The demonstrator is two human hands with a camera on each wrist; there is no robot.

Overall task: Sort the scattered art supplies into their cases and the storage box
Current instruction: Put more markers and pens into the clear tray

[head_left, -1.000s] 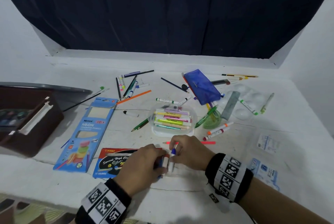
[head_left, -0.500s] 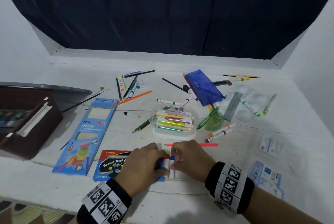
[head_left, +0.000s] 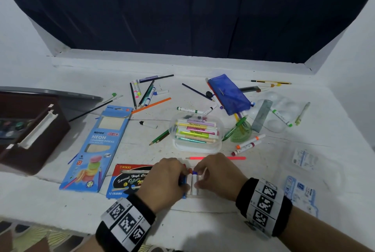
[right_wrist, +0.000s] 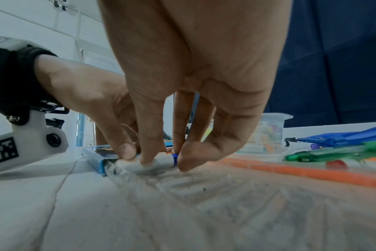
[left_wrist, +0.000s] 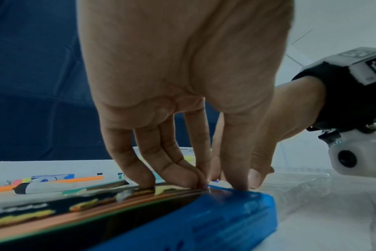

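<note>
Left hand: we find the left hand (head_left: 162, 178) on the right end of the Nikki marker box (head_left: 129, 180), its fingertips (left_wrist: 148, 182) bent down onto the box top; whether they pinch anything we cannot tell.
Right hand: the right hand (head_left: 218, 176) lies just beside the left, its grip pinching a white marker with a blue cap (right_wrist: 161, 160) between thumb and fingers.
Marker position: we see it lying flat in a clear plastic sleeve (right_wrist: 127, 171) at the open end of the box, beside another white marker (head_left: 189, 182).
Box position: near edge of the white tabletop (head_left: 60, 207), flat, just right of the blue Ninso pencil box (head_left: 97, 146).
Clear tub: we note a tub (head_left: 195, 132) holding highlighters, beyond the hands, with a pink pencil (head_left: 215, 158) between tub and hands.
Other supplies: a blue pouch (head_left: 229, 93) behind the tub to the right; loose pens and pencils across the far tabletop.
Storage box: a brown box (head_left: 30, 140) at the left edge, open.
</note>
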